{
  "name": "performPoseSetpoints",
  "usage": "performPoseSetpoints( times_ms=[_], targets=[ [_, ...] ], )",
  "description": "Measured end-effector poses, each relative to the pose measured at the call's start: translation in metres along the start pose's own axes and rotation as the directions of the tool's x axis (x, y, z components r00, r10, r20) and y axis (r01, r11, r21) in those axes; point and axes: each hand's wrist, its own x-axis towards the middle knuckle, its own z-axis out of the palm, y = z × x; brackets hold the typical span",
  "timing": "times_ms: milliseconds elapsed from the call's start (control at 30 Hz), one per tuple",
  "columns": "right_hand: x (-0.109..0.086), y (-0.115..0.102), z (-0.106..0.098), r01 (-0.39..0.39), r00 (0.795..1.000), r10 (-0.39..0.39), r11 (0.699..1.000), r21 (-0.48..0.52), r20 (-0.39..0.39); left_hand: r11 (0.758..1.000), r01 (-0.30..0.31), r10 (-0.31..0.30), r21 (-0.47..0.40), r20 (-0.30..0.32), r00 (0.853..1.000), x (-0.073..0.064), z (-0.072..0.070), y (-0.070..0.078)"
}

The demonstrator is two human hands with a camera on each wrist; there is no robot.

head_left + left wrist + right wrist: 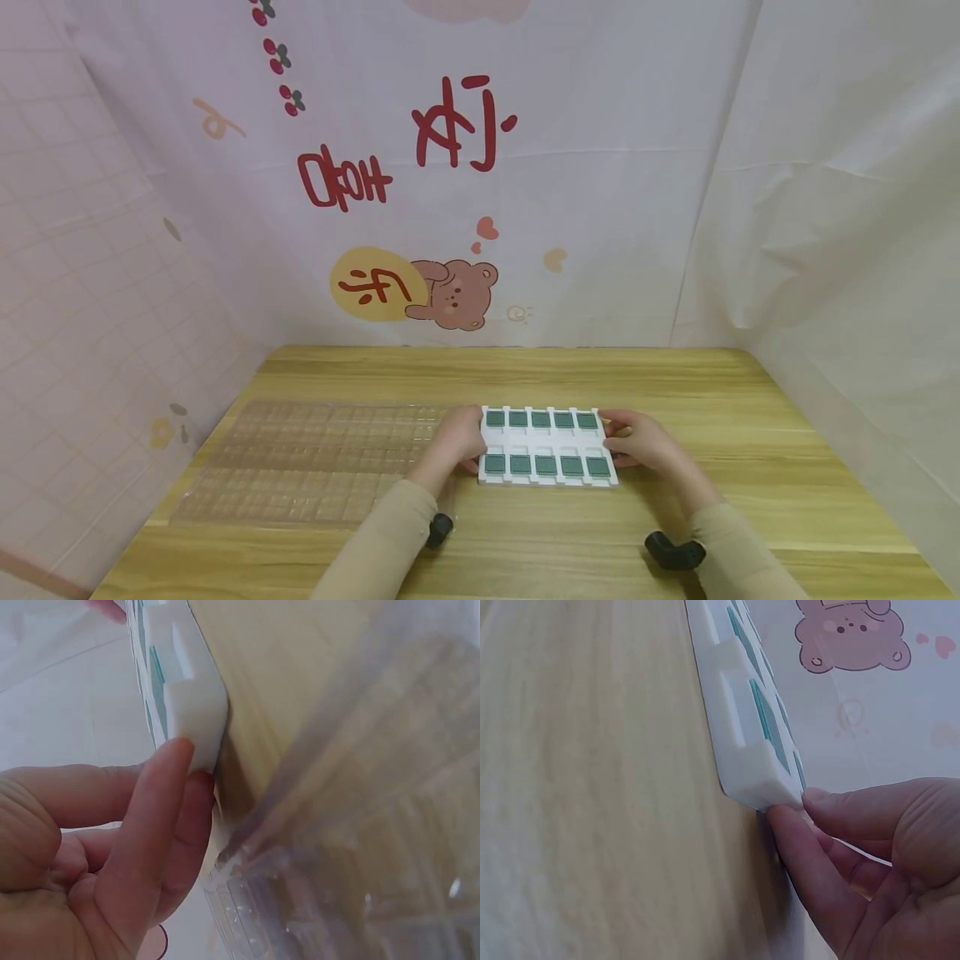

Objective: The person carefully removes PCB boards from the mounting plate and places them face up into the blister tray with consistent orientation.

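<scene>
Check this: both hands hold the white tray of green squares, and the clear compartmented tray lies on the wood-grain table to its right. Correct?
Not quite: the head view shows the clear compartmented tray lying on the wood-grain table to the left of the white tray. The rest stands.

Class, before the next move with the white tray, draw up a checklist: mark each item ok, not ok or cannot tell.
1. Left hand holding the left end of the white tray: ok.
2. Right hand holding its right end: ok.
3. Green pieces in two rows of five: ok.
4. Green pieces firmly seated: cannot tell.
5. White tray fully off the table: cannot tell.
6. One hand free: not ok, both hold the tray.
</scene>
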Motion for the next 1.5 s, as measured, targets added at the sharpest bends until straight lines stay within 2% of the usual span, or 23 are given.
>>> performPoseSetpoints(
  times_ms=[167, 367, 633, 733, 867, 1000, 1100, 1200, 1367, 1500],
  targets=[
    [0.002, 0.0, 0.002, 0.001, 1.0, -0.001, 1.0, -0.014, -0.005, 1.0, -0.014, 0.014, 0.008, 0.0, 1.0, 0.0, -0.002, 0.0],
    [0.003, -0.001, 0.004, -0.008, 1.0, 0.008, 1.0, -0.003, 0.001, 0.999, -0.009, 0.009, 0.052, -0.015, 1.0, 0.001, -0.001, -0.002],
    [0.003, -0.004, 0.006, 0.002, 1.0, -0.003, 1.0, 0.01, 0.011, 0.998, 0.004, -0.003, 0.069, -0.009, 1.0, 0.004, -0.002, -0.004],
    [0.002, -0.005, 0.005, 0.027, 0.999, -0.027, 1.0, -0.009, 0.025, 0.995, -0.014, 0.013, 0.097, 0.001, 1.0, 0.005, -0.004, -0.006],
    [-0.002, -0.005, 0.0, 0.098, 0.994, -0.094, 0.992, -0.075, 0.056, 0.981, -0.055, 0.058, 0.184, -0.008, 0.998, 0.004, -0.01, -0.006],
    [-0.005, -0.006, -0.008, 0.236, 0.971, -0.225, 0.949, -0.208, 0.076, 0.971, -0.069, 0.08, 0.227, -0.042, 0.996, 0.001, -0.018, -0.004],
    [-0.005, -0.006, -0.014, 0.357, 0.934, -0.342, 0.895, -0.27, 0.099, 0.968, -0.082, 0.1, 0.237, -0.066, 0.993, -0.001, -0.024, -0.003],
    [-0.004, -0.004, -0.018, 0.447, 0.894, -0.431, 0.848, -0.286, 0.118, 0.966, -0.12, 0.141, 0.229, -0.077, 0.987, -0.002, -0.029, -0.002],
    [-0.003, -0.001, -0.019, 0.521, 0.844, -0.528, 0.764, -0.38, 0.097, 0.958, -0.184, 0.208, 0.222, -0.092, 0.974, -0.002, -0.031, -0.002],
    [-0.001, 0.001, -0.018, 0.556, 0.808, -0.582, 0.701, -0.447, 0.091, 0.937, -0.222, 0.262, 0.271, -0.121, 0.957, -0.002, -0.032, -0.001]
  ],
)
